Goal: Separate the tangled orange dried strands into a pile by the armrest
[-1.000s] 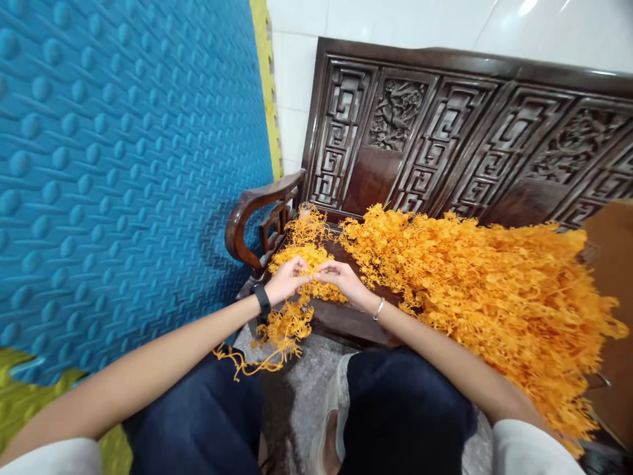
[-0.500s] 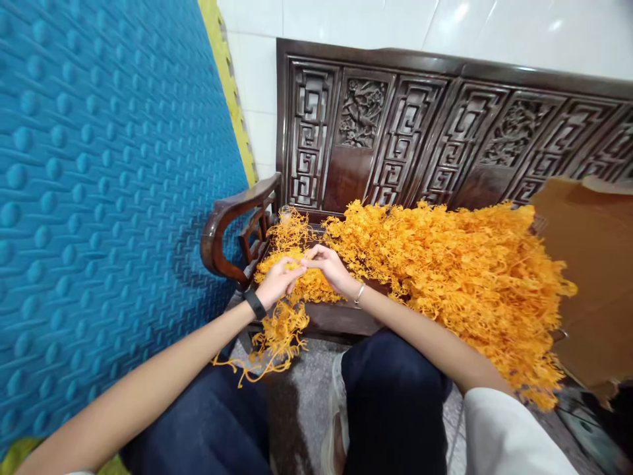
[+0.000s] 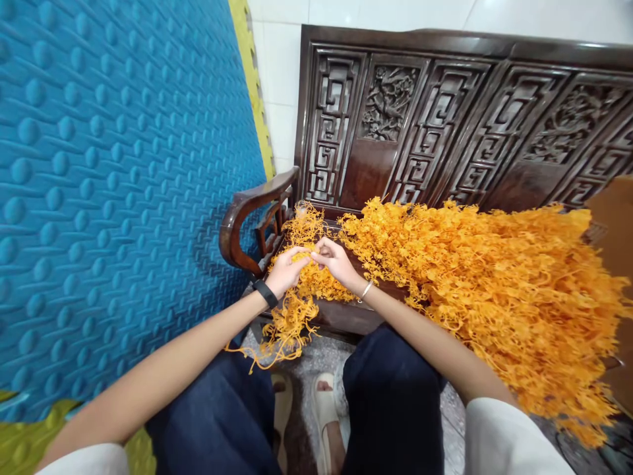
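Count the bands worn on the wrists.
2. A black band on the left wrist, just behind the left hand; a thin silver bracelet on the right wrist, behind the right hand. Both hands hold orange sprigs. None seems hidden.

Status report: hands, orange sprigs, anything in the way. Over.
Left hand and right hand both pinch one orange sprig, fingertips meeting. Small pile beneath them; big heap right along the bench. Nothing blocking the hands.
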Available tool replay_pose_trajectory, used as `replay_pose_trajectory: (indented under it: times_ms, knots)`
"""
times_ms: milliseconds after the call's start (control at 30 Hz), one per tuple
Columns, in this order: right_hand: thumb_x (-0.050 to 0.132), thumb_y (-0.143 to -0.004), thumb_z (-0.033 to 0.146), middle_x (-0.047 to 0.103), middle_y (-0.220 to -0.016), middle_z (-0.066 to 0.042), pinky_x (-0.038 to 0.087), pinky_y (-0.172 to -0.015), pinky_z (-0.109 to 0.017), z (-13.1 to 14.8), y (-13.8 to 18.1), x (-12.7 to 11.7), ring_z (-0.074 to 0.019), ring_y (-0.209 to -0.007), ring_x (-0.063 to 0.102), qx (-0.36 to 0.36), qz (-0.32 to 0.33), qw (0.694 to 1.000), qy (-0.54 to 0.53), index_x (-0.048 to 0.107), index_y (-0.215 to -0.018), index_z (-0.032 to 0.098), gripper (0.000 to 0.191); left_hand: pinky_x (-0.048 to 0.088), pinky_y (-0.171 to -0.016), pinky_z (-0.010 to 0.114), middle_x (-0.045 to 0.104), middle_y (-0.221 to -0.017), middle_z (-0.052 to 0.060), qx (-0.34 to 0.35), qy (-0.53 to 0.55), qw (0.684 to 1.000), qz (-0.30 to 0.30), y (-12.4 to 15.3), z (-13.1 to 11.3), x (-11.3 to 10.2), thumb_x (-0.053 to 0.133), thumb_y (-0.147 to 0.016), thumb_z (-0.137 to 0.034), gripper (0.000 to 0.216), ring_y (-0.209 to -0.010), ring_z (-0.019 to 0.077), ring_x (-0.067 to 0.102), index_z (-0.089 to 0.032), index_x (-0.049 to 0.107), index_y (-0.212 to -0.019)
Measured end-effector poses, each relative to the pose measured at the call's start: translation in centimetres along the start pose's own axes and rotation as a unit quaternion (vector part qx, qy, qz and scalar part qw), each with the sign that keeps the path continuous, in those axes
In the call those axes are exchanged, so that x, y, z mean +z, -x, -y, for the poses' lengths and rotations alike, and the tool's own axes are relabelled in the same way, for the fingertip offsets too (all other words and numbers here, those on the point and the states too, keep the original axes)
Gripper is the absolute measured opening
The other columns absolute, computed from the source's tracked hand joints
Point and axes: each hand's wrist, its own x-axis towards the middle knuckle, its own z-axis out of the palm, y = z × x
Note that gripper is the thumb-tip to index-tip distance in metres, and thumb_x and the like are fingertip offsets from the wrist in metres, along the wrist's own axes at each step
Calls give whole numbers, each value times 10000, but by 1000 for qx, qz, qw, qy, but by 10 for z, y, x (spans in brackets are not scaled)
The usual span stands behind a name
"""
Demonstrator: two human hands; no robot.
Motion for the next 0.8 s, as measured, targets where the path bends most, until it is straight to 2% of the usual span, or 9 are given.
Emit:
replay_pose_trajectory:
  times_ms: [133,267,467,633,800]
  knots:
    - [642,-708,335,495,-581,50,342,-530,-238,2,3,-3,-91,-533,441,-33,8,998,45,485,-690,194,213,200,-290,141,321,-277,-123,-8,-9,999,33,0,-1,-4,565,-809,-275,121,-228,48,251,-176,512,-855]
    - [668,-677,340,506,-569,47,345,-527,-240,3,5,-6,-94,-526,448,-14,7,1000,11,502,-686,191,223,176,-294,139,300,-296,-122,-14,-5,996,88,-1,0,-5,562,-811,-291,134,-249,37,222,-178,494,-789]
    - [697,-613,292,530,-568,45,359,-550,-241,2,8,-12,-92,-541,473,26,-11,999,-25,532,-651,182,201,136,-306,137,244,-347,-137,-1,-7,990,144,-4,1,-5,544,-822,-328,168,-283,31,176,-184,502,-898]
    - [688,-607,273,533,-562,48,359,-558,-241,1,6,-10,-86,-536,471,39,-13,998,-46,520,-645,181,195,129,-316,146,267,-318,-132,9,-48,988,143,-7,-2,-10,540,-816,-302,143,-274,38,196,-180,501,-878]
    - [668,-604,300,512,-521,50,320,-523,-237,-3,2,-6,-84,-498,428,48,-70,996,-28,501,-628,183,205,95,-337,153,270,-329,-126,24,-55,994,91,-11,-2,-4,557,-788,-220,78,-284,25,196,-159,513,-767]
